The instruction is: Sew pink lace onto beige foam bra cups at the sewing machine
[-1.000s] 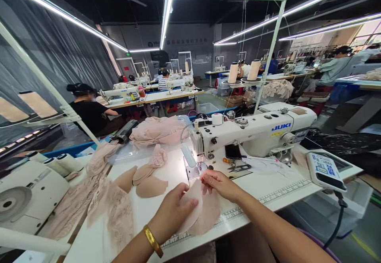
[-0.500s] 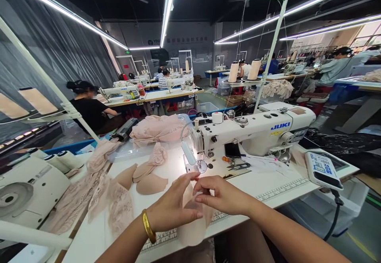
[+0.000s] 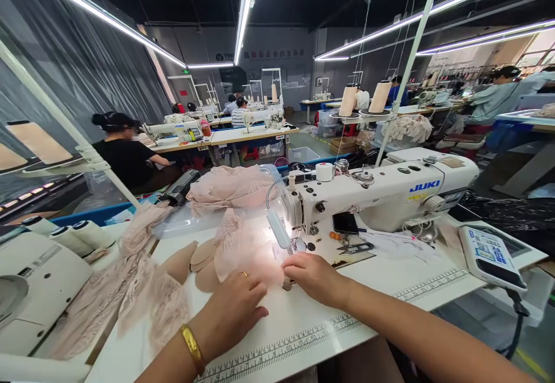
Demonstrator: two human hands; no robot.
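A sheer pale-pink fabric piece [image 3: 245, 253] lies on the white table, reaching to the needle area of the white sewing machine [image 3: 368, 189]. My left hand [image 3: 236, 305], wearing a ring and a gold bangle, rests at the fabric's near edge with its thumb apart from the fingers. Close by the needle, my right hand [image 3: 314, 279] has its fingers pressed together on the fabric's right end. The lit lamp [image 3: 277, 230] hangs just above; the needle itself is hard to make out. Beige cup-shaped pieces [image 3: 206, 276] lie partly under the fabric.
Pink lace [image 3: 169, 308] spreads at the left, and a heap of pink fabric [image 3: 232, 186] sits in a clear bin behind. Thread snips [image 3: 355, 248] and a phone [image 3: 344, 222] lie on the machine bed. A printed ruler [image 3: 295, 342] runs along the front edge.
My hands have parted from over a light piece hanging at the table edge. The right is now by the needle, the left lower left, and sheer pink fabric spreads between the cup-shaped pieces and the machine.
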